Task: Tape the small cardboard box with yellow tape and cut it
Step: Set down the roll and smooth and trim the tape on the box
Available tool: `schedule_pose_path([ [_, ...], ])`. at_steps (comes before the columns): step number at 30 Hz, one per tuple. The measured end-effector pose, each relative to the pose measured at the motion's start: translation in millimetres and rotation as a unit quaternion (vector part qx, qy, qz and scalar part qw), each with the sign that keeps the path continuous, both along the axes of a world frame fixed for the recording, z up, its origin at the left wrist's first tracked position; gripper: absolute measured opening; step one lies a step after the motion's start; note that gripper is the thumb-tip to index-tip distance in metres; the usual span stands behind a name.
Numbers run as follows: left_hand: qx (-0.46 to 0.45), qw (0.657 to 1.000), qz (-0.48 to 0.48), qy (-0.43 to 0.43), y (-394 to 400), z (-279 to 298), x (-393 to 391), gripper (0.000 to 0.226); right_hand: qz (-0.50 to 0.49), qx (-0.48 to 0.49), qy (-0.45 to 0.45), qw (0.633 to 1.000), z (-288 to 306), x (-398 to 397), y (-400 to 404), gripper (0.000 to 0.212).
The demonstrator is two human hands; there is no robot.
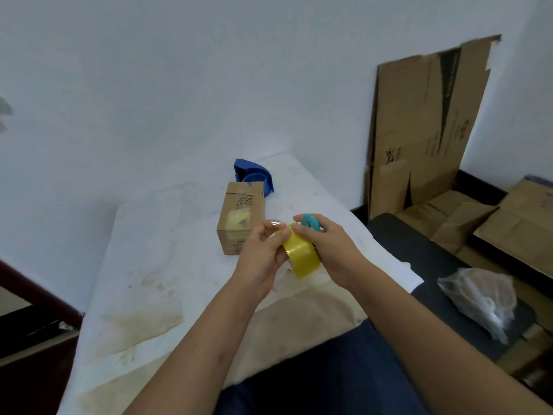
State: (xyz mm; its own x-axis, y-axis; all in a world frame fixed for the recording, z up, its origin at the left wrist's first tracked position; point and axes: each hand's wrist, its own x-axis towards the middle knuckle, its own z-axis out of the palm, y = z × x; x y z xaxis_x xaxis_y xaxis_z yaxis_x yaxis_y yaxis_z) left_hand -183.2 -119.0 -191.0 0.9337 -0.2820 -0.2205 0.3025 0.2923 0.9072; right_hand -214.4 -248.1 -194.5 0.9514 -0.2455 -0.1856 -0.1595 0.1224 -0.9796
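Both hands are closed on the yellow tape roll [300, 256]: left hand [263, 250] pinches its end, right hand [326, 247] grips it. The small cardboard box [241, 218] stands just beyond the left hand.

A makeshift packing corner: flattened cartons [425, 127] against a bare wall [179, 70], stained cloth-covered table [143, 280].

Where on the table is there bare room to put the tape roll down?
The widest free patch is the stained cover left of the small cardboard box, running toward the near edge. A narrower strip lies right of the box, toward the table's right edge. It is crowded around both hands holding the yellow tape roll, and at the blue dispenser behind the box.
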Motion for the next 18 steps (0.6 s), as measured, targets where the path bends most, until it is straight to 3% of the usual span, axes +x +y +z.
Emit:
schedule_pose_path([
  [4, 0.007, 1.000, -0.029, -0.008, -9.9, -0.1, 0.8, 0.009, -0.012, -0.009, 0.003, 1.000, -2.7, 1.9, -11.6, 0.020],
  [11, 0.072, 0.994, -0.075, -0.016, -20.7, 0.8, 6.2, 0.013, -0.062, -0.152, -0.024, 0.986, -0.2, 10.5, -26.6, 0.011],
  [14, 0.158, 0.981, -0.100, -0.050, -19.4, 1.6, 10.3, 0.028, -0.071, -0.257, -0.049, 0.962, 3.0, 17.5, -40.4, 0.010],
  [18, 0.260, 0.953, -0.142, -0.062, -12.8, 7.7, 13.3, 0.043, -0.057, -0.423, -0.072, 0.902, -4.3, 32.5, -51.3, 0.011],
])
